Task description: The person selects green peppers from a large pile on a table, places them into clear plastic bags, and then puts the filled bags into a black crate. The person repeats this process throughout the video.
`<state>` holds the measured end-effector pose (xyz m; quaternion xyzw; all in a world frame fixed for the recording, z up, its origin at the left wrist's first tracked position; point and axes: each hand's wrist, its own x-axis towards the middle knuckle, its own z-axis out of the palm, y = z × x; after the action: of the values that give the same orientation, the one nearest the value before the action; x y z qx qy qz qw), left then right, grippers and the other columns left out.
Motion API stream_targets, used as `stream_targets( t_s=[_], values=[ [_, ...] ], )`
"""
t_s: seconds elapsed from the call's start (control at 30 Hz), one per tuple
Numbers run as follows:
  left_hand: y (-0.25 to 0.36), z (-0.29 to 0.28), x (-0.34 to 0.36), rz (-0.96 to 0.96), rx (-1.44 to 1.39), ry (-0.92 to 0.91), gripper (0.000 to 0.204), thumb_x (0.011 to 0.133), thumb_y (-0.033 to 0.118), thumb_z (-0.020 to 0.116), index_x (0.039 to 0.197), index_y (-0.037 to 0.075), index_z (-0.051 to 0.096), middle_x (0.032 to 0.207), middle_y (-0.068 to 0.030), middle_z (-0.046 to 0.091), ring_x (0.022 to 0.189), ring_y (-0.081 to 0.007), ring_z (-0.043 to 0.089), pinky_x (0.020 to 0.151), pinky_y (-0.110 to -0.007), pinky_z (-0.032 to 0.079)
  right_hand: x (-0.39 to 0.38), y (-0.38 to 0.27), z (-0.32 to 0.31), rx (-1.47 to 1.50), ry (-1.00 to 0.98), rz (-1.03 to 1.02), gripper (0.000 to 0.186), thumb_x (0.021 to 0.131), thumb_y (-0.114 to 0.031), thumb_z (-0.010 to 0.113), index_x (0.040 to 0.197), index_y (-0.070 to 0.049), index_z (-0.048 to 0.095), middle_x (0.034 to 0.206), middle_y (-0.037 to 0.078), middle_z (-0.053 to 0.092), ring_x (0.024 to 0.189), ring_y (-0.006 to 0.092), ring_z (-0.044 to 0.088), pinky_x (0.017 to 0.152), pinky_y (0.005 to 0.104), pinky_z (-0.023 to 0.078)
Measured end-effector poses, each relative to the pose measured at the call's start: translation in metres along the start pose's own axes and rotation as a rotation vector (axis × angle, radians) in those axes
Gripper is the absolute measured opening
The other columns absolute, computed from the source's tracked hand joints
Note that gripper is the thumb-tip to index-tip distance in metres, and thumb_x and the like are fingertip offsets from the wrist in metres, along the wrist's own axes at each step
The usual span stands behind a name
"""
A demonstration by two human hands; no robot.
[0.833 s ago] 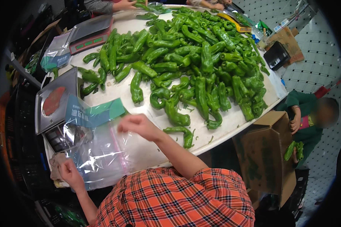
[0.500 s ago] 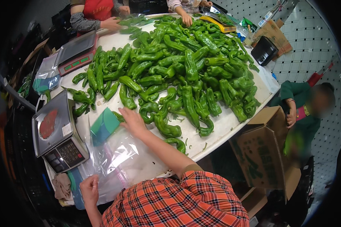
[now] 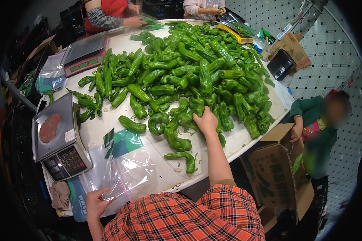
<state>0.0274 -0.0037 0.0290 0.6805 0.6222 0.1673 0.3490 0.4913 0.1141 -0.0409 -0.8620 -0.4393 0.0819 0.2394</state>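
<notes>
My left hand (image 3: 98,203) pinches the open edge of a clear plastic bag (image 3: 138,170) with a green printed end, lying flat on the white table. My right hand (image 3: 207,122) has reached to the near side of a big heap of long green peppers (image 3: 181,70). Its fingers are closed around a green pepper (image 3: 196,106) at the heap's edge, partly hidden by the hand. One loose pepper (image 3: 132,125) lies just beyond the bag's green end. A curved pepper (image 3: 184,159) rests near the table's front edge.
A grey weighing scale (image 3: 55,124) stands at the left, with a red scale (image 3: 85,54) behind it. A crumpled cloth (image 3: 60,195) lies at the near left corner. Two people work across the table, near a yellow scale (image 3: 235,34). At right, another person stands by a cardboard box (image 3: 269,172).
My right hand has moved right, from the bag's green end to the heap, and closed on a pepper. My left hand has taken the bag's edge, and the bag lies flatter.
</notes>
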Motion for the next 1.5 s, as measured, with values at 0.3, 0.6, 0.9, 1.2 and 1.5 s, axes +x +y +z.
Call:
stream_targets(
  t_s=[0.3, 0.6, 0.9, 1.2, 1.5],
  values=[
    [-0.011, -0.011, 0.001, 0.035, -0.059, 0.473, 0.022, 0.087, 0.008, 0.045, 0.082, -0.007, 0.060, 0.063, -0.0155, 0.054, 0.057, -0.0195, 0.052, 0.055, -0.030, 0.040, -0.069, -0.073, -0.056, 1.809, -0.377, -0.208, 0.046, 0.075, -0.007, 0.060, 0.115, -0.011, 0.038, 0.120, 0.018, 0.049, 0.084, 0.0201, 0.060, 0.058, 0.0257, 0.051],
    [0.004, -0.003, 0.023, 0.161, -0.152, 0.692, 0.022, 0.087, 0.011, 0.048, 0.094, -0.004, 0.062, 0.059, -0.0149, 0.053, 0.051, -0.0177, 0.049, 0.050, -0.030, 0.039, -0.148, -0.105, -0.052, 1.839, -0.689, -0.678, 0.048, 0.075, -0.015, 0.070, 0.110, -0.011, 0.038, 0.118, 0.022, 0.050, 0.098, 0.0268, 0.058, 0.076, 0.0367, 0.053],
    [0.030, 0.005, 0.013, 0.047, -0.219, 0.326, 0.025, 0.087, 0.012, 0.048, 0.108, 0.005, 0.060, 0.077, -0.0178, 0.063, 0.069, -0.0234, 0.065, 0.060, -0.029, 0.048, -0.191, -0.143, -0.042, 0.676, -0.670, -1.195, 0.036, 0.068, -0.004, 0.061, 0.104, -0.008, 0.056, 0.116, 0.011, 0.055, 0.093, 0.0254, 0.060, 0.075, 0.0288, 0.049],
    [0.044, 0.017, -0.002, 0.059, -0.136, 0.130, 0.028, 0.085, 0.015, 0.052, 0.113, 0.011, 0.058, 0.067, -0.0172, 0.059, 0.057, -0.0280, 0.060, 0.051, -0.033, 0.045, -0.186, -0.129, 0.050, 0.290, -0.556, -1.296, 0.047, 0.068, 0.002, 0.055, 0.111, -0.017, 0.052, 0.120, 0.008, 0.052, 0.083, 0.0279, 0.061, 0.067, 0.0325, 0.050],
    [0.029, 0.044, 0.002, 0.087, -0.182, 0.178, 0.030, 0.085, 0.010, 0.052, 0.114, 0.010, 0.057, 0.058, -0.0135, 0.053, 0.048, -0.0181, 0.052, 0.050, -0.029, 0.042, -0.211, -0.110, 0.089, 0.372, -0.758, -0.774, 0.082, 0.073, -0.038, 0.064, 0.133, 0.004, 0.026, 0.137, 0.028, 0.025, 0.127, 0.0381, 0.028, 0.105, 0.0362, 0.023]
  ],
)
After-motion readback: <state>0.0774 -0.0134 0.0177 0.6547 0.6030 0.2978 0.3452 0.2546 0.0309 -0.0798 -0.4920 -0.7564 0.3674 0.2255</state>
